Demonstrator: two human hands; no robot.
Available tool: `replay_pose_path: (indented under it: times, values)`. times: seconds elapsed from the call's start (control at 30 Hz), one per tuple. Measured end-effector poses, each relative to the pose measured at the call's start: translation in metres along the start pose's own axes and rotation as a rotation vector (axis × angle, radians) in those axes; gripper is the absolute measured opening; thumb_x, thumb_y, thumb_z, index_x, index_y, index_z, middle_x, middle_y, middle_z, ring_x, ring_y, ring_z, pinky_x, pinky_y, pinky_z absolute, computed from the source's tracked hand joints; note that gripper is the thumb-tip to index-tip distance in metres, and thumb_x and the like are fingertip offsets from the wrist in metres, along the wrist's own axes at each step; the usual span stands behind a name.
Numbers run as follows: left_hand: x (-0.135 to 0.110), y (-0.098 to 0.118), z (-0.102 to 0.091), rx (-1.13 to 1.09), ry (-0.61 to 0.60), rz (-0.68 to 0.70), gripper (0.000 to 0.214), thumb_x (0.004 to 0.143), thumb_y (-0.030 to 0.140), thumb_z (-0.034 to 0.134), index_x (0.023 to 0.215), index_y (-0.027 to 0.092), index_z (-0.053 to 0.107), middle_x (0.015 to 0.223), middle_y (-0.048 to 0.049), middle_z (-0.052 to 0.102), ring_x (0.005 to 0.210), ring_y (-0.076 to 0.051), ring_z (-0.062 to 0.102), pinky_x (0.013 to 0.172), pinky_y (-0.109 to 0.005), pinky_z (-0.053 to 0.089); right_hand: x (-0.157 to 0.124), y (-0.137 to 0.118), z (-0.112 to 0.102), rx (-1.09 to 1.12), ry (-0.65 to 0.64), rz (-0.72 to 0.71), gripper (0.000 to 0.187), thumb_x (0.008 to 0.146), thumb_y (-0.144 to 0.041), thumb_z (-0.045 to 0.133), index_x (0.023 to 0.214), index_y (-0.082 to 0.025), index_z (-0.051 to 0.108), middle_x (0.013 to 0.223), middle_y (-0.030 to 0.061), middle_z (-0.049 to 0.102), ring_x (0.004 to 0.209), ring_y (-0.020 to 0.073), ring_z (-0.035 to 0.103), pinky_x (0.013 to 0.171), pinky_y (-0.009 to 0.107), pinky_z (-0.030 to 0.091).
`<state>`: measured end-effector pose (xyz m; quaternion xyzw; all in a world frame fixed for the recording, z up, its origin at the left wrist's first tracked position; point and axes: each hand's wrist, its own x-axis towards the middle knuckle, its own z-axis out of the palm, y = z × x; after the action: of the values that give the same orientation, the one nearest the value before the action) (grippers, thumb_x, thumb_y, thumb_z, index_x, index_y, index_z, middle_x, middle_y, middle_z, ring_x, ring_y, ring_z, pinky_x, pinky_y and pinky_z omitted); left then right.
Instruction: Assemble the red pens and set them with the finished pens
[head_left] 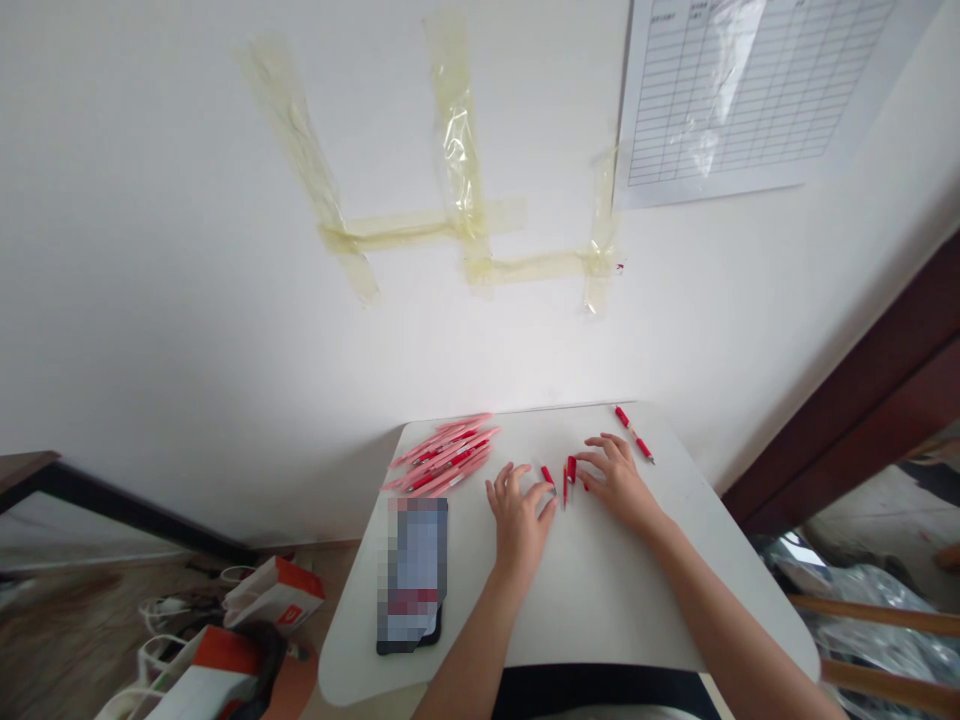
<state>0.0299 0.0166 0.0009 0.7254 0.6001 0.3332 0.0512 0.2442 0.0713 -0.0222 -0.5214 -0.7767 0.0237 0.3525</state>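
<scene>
Above the white table [600, 610] my left hand [519, 515] has its fingers apart and curved, holding nothing that I can see. Its fingertips are close to a short red pen barrel piece [548, 476]. A thin red refill [565, 486] lies between my two hands. Beside it a small red pen part [572, 468] sits at the fingertips of my right hand [616, 478]; I cannot tell whether they touch. The right fingers are spread, and another red bit [586, 486] shows partly under them. A red pen [634, 435] lies beyond, at the far right.
A pile of pink and red pens [446, 455] lies at the table's back left. In front of it is a phone [414, 575], its screen blurred. The white wall [450, 350] borders the back edge. Paper bags [281, 595] stand on the floor at left.
</scene>
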Motion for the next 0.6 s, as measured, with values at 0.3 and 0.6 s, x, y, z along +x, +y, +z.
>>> replay_pose_path:
  times: [0.3, 0.6]
  values:
    - [-0.002, 0.001, -0.001, 0.04, 0.02, -0.018, 0.025, 0.082, 0.018, 0.071, 0.101, 0.034, 0.076, 0.131, -0.0064, 0.06, 0.136, -0.035, 0.044, 0.114, -0.075, 0.026, 0.001, -0.003, 0.001, 0.033, 0.045, 0.037, 0.024, 0.093, -0.036, 0.058, 0.109, -0.029, 0.075, 0.126, 0.0112, 0.061, 0.131, 0.0358, 0.045, 0.106, 0.059, 0.047]
    - [-0.001, 0.004, -0.004, 0.03, 0.101, 0.019, 0.018, 0.08, 0.019, 0.075, 0.094, 0.029, 0.076, 0.127, -0.0075, 0.062, 0.134, -0.035, 0.048, 0.113, -0.075, 0.029, 0.003, -0.015, -0.005, 0.148, 0.03, 0.037, 0.02, 0.093, -0.034, 0.058, 0.103, -0.03, 0.075, 0.127, 0.0101, 0.061, 0.135, 0.0345, 0.041, 0.108, 0.059, 0.045]
